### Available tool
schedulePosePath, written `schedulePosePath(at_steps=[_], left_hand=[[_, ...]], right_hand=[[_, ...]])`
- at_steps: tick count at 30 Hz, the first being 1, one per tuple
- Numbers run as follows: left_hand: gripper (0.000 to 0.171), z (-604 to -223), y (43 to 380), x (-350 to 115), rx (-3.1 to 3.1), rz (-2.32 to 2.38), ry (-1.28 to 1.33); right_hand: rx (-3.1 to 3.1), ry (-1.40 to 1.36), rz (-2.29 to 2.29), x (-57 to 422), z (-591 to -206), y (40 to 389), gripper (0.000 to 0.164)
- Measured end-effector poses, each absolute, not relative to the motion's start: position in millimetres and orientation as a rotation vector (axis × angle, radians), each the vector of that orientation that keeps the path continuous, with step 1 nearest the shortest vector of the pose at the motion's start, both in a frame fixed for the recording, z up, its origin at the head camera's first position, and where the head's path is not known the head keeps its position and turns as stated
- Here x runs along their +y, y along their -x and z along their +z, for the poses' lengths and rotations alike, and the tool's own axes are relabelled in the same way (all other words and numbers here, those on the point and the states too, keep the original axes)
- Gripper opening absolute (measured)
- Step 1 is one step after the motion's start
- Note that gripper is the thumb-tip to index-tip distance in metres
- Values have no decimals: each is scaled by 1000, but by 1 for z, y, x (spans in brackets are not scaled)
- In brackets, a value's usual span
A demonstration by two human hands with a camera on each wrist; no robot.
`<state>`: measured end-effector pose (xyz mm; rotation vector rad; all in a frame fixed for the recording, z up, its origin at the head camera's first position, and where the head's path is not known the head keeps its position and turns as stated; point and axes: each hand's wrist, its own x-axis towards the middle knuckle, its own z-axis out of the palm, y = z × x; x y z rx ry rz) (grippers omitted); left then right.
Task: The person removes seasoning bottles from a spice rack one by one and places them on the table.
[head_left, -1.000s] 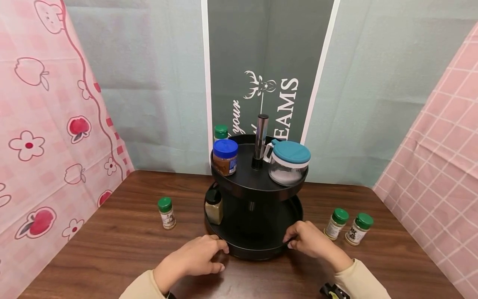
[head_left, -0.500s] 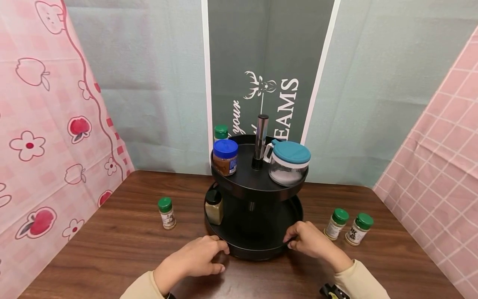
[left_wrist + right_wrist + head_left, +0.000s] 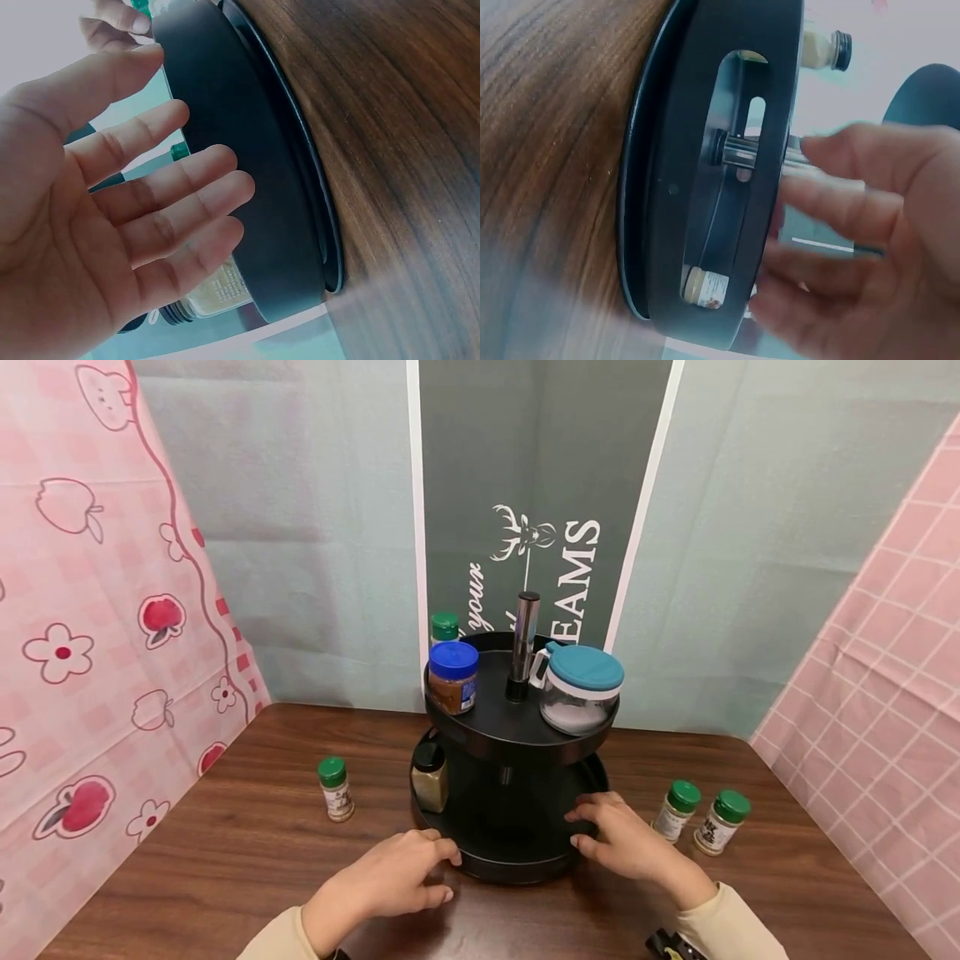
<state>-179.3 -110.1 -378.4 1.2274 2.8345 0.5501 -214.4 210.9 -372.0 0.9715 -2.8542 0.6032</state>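
Note:
A black two-tier turntable rack (image 3: pixel 517 870) stands on the table. My left hand (image 3: pixel 393 872) is at the front left of its lower tier, fingertips right at the outer wall; the left wrist view shows these fingers (image 3: pixel 161 187) relaxed, holding nothing. At the front right, my right hand (image 3: pixel 618 839) is loosely spread by the lower rim, thumb and fingers apart. A black-capped spice bottle (image 3: pixel 430 787) stands on the lower tier's left. Above are a blue-lidded jar (image 3: pixel 453 681) of brown powder, a teal-lidded glass jar (image 3: pixel 576 710) and a green-capped shaker (image 3: pixel 444 627).
On the table, a green-capped spice shaker (image 3: pixel 337 793) stands to the left, and two more, the nearer shaker (image 3: pixel 675 814) and the outer shaker (image 3: pixel 720 827), stand to the right. A metal post (image 3: pixel 525 635) rises from the rack's top tier. Cloth hangs behind and on both sides.
My right hand's fingers have loosened off the lower rim and spread apart, moving slightly up. My left hand and the rack have stayed put.

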Motion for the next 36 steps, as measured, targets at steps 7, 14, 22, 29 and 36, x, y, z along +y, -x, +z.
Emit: schedulePosePath(at_steps=[7,14,22,29,36], left_hand=[[23,-378,180,-109,2827,559,-1213],[24,-380,181,-110,2849,558,-1216],[18,-379,183,-112,2879,635,-1273],[16,-373,186,-113,3027,703,-1319],[22,-365,193,-117,3164,648,-1309]], right_hand=[[-2980,-387,503,200,-374,210,59],[-3134,-218,711,201,-379,216,76],[-3097,-108,899,202,-384,217,77],[-3070,-126,896,204,-385,219,74],[-3059,-105,918,205,-387,219,79]])
